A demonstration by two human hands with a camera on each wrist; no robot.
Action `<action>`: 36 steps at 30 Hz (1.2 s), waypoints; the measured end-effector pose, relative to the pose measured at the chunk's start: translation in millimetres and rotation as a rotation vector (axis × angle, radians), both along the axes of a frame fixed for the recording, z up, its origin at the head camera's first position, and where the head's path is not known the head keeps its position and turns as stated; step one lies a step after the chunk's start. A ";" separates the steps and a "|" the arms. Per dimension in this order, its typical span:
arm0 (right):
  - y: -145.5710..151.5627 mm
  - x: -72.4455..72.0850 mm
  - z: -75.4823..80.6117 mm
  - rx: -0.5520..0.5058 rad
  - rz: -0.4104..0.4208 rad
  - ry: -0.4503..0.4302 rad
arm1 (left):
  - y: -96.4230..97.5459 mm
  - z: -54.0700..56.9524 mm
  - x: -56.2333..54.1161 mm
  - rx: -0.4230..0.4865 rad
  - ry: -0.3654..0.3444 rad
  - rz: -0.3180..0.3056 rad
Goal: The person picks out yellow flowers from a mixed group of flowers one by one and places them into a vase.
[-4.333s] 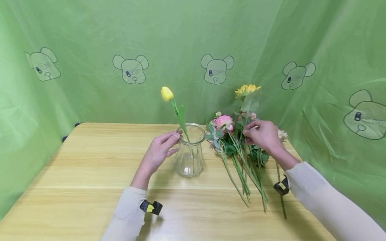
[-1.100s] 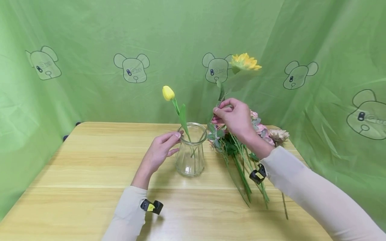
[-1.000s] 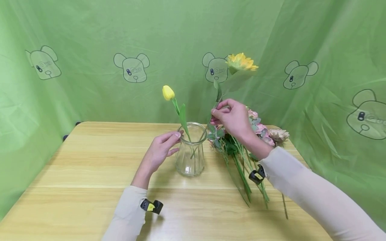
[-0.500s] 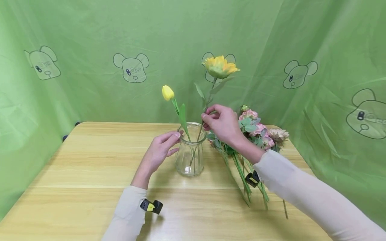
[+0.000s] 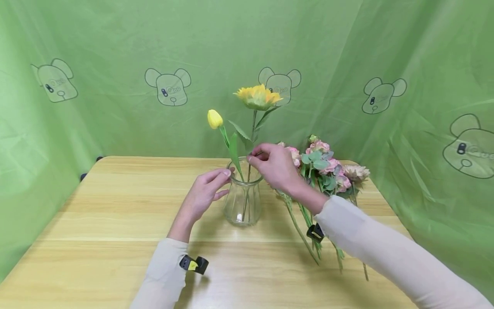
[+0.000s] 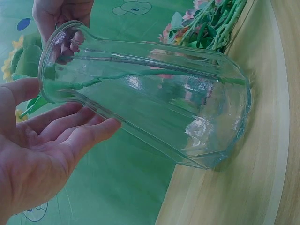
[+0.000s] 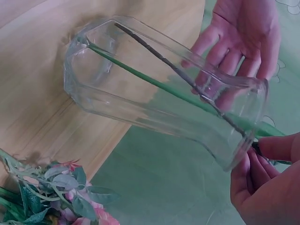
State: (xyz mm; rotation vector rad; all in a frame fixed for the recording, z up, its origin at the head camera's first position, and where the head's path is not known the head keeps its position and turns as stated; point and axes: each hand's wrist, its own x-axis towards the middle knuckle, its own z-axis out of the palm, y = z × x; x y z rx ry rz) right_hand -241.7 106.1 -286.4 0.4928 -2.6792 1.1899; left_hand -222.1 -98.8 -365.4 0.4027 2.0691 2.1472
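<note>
A clear glass vase (image 5: 242,206) stands upright on the table. My left hand (image 5: 204,193) touches its rim and neck from the left, fingers fairly straight; the palm (image 7: 248,23) shows in the right wrist view. With thumb and fingertips, my right hand (image 5: 275,167) pinches the stem of a yellow sunflower (image 5: 257,98) just above the rim. Its brown stem (image 7: 159,56) reaches down inside the vase close to the base. A yellow tulip (image 5: 215,119) also stands in the vase, leaning left, its green stem (image 7: 140,75) inside the glass.
Several pink flowers (image 5: 319,147) with green stems lie to the right of the vase, partly behind my right forearm. A pale beige flower (image 5: 356,172) lies farther right. A green curtain (image 5: 216,38) surrounds the wooden table (image 5: 115,206).
The right hand picked up the sunflower from the pile and moved it left. Its stem went into the vase, and hand and bloom have since lowered. The left hand stayed at the rim.
</note>
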 end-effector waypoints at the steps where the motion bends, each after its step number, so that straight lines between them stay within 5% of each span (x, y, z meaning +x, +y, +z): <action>1: -0.7 0.2 -1.2 0.000 0.004 -0.006 | 0.2 0.0 -0.2 0.002 0.000 -0.002; 36: -8.4 -3.2 -11.8 0.226 0.026 0.106 | 0.7 -1.6 -1.3 0.008 -0.012 0.006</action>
